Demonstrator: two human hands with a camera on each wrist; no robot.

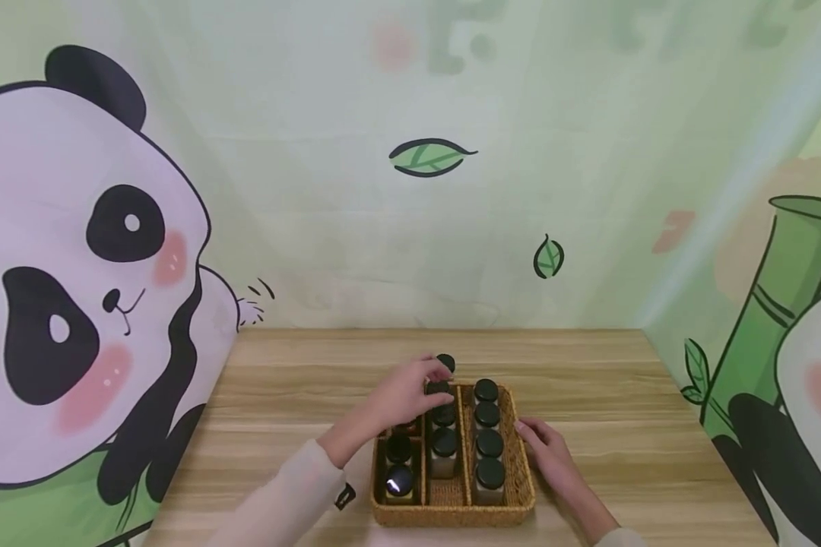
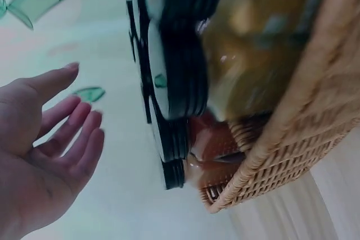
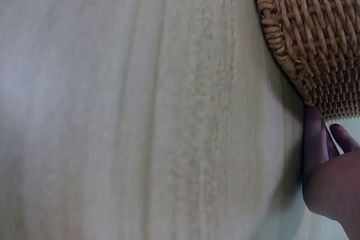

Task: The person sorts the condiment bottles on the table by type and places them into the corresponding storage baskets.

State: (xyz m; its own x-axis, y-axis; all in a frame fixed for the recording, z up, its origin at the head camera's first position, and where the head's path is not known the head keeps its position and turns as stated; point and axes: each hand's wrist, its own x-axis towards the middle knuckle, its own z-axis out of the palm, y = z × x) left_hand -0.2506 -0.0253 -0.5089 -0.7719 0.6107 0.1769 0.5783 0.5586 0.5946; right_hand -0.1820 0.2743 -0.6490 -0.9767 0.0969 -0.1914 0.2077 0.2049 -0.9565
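A wicker basket [image 1: 451, 516] holds several jars with black lids [image 1: 490, 472], standing in rows between its dividers. Over its left and middle sections reaches my left hand [image 1: 404, 399], fingers loosely bent and spread. The left wrist view shows that hand [image 2: 56, 139] beside the lids [image 2: 183, 77] with nothing in it. Just past its fingertips, at the basket's back, is another black-lidded jar [image 1: 445, 363]; its lower part is hidden. My right hand [image 1: 550, 452] touches the basket's right side, and its fingers [image 3: 316, 139] meet the wicker low by the tabletop.
The basket stands on a wood-grain table [image 1: 301, 380]. Behind it hangs a pale green backdrop [image 1: 315, 228] with panda and bamboo drawings. Jars with yellowish contents [image 2: 247, 66] and reddish-brown contents [image 2: 211, 139] show inside the basket in the left wrist view.
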